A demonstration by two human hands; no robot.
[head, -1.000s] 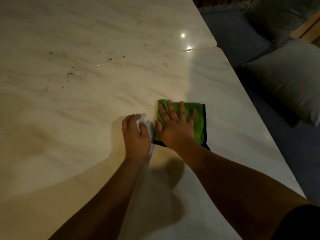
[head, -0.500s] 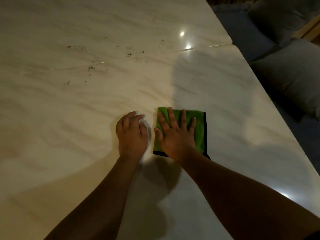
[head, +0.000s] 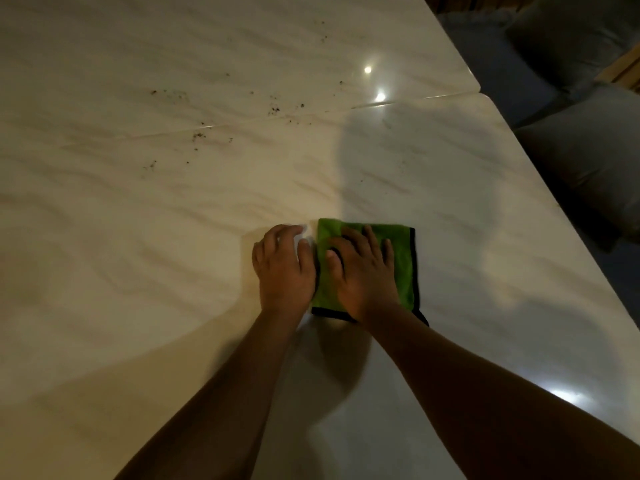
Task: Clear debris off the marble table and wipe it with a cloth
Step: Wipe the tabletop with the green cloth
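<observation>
1. While my right hand (head: pixel 363 271) lies flat with its fingers straight and spread, it presses down on a folded green cloth (head: pixel 403 271) with a black edge.
2. The cloth lies on a pale, glossy marble table (head: pixel 138 271) with faint brown veins.
3. Just left of the cloth, my left hand (head: pixel 284 271) rests on the marble, fingers curled over a small white scrap (head: pixel 302 237). I cannot tell whether it grips the scrap.
4. Far beyond the cloth and to its left, dark specks of debris (head: pixel 199 136) lie scattered along a seam (head: pixel 398 102) between two slabs.
5. Straight beyond the cloth, two bright light spots (head: pixel 367 69) gleam on the stone.
6. Right of the cloth, past the table's edge, grey cushions (head: pixel 588 161) sit in a dim room.
</observation>
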